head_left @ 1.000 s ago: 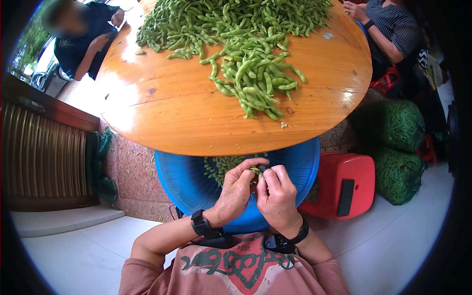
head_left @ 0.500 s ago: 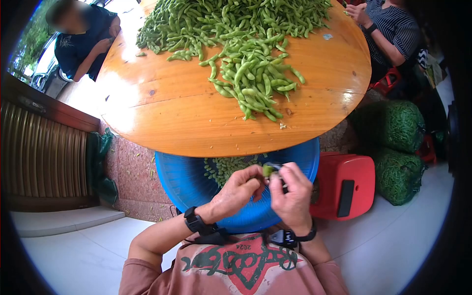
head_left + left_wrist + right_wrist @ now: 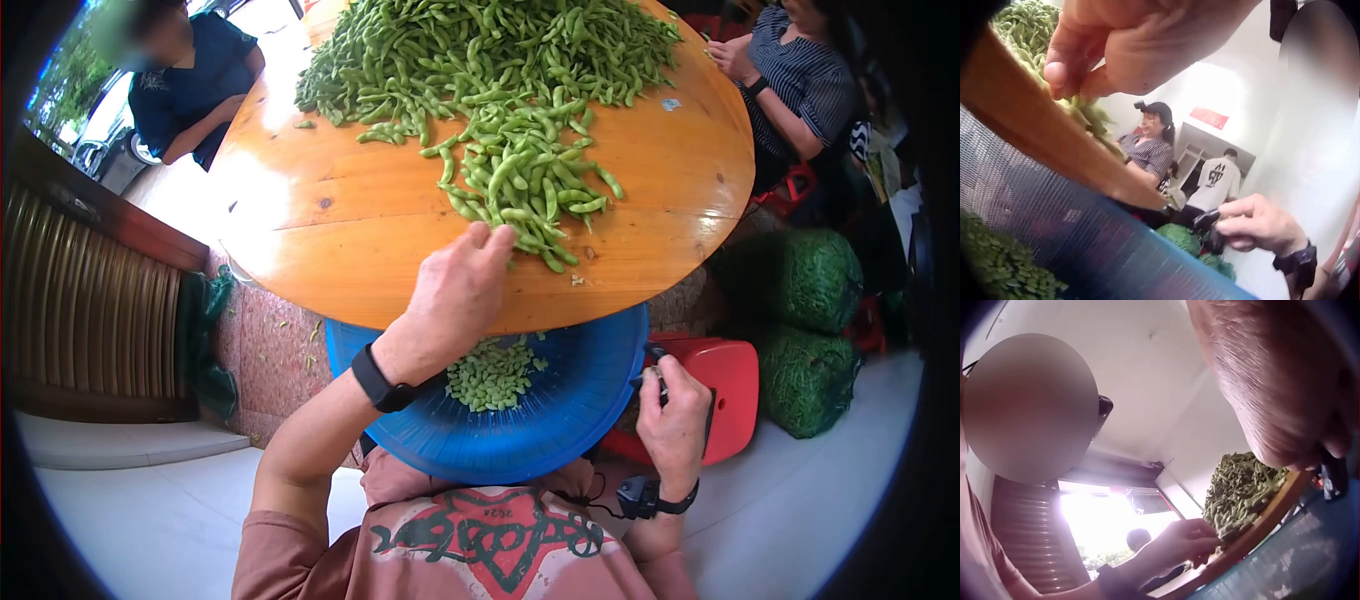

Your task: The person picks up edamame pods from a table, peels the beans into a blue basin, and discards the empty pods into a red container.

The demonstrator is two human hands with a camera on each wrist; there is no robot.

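My left hand [image 3: 462, 278] reaches over the near table edge, thumb and fingertips pinching a green edamame pod [image 3: 1088, 115] at the front end of the pod pile [image 3: 525, 165]. In the left wrist view the fingers hide part of that pod. My right hand [image 3: 673, 415] is off to the right, by the rim of the blue basin [image 3: 480, 445]. Between its thumb and index finger it holds a small black tool [image 3: 1205, 220] with two dark ends; its exact kind I cannot tell. Shelled green beans [image 3: 492, 375] lie in the basin below.
The wooden table [image 3: 330, 260] overhangs the basin. A red stool [image 3: 735, 400] stands right of it, with stacked green mesh sacks [image 3: 810, 380] beyond. One person [image 3: 190, 85] sits at the far left, another [image 3: 800, 90] at the right.
My hands were together over the basin around a pod and have parted. The left has moved forward to the pile; the right has moved right with the black tool.
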